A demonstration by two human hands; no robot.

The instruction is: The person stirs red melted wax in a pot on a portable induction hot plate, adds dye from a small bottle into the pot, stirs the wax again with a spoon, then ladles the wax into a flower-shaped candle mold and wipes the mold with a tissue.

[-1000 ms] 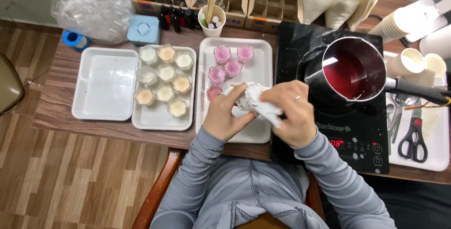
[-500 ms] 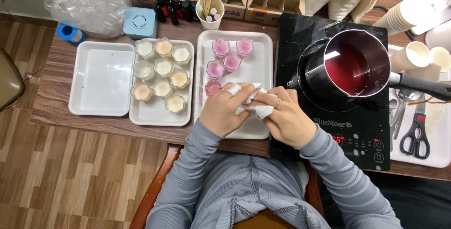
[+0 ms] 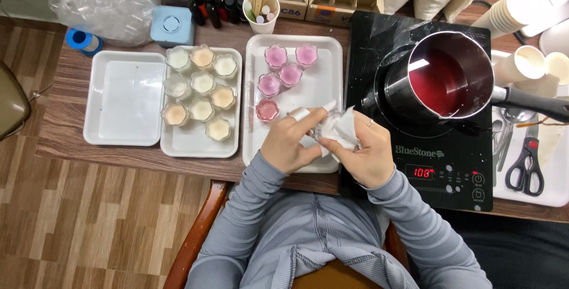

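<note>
My left hand (image 3: 291,144) and my right hand (image 3: 365,152) meet over the near end of the middle white tray (image 3: 329,78). Both grip a crumpled white tissue (image 3: 341,132), which seems wrapped about a small object I cannot make out. A white bandage circles a left finger. On that tray stand several small glass cups of pink wax (image 3: 279,75). Right of my hands, a dark saucepan of red liquid (image 3: 446,78) sits on a black induction cooker (image 3: 441,164).
A second white tray (image 3: 175,144) holds several cream and white cups; an empty white tray (image 3: 121,96) lies to its left. Scissors (image 3: 526,167) and spoons rest on a tray at the right. A cup of sticks (image 3: 261,10), boxes and a plastic bag line the back.
My hands have stayed over the middle tray and keep working the tissue. The view has shifted slightly, so everything sits a little lower and left in frame.
</note>
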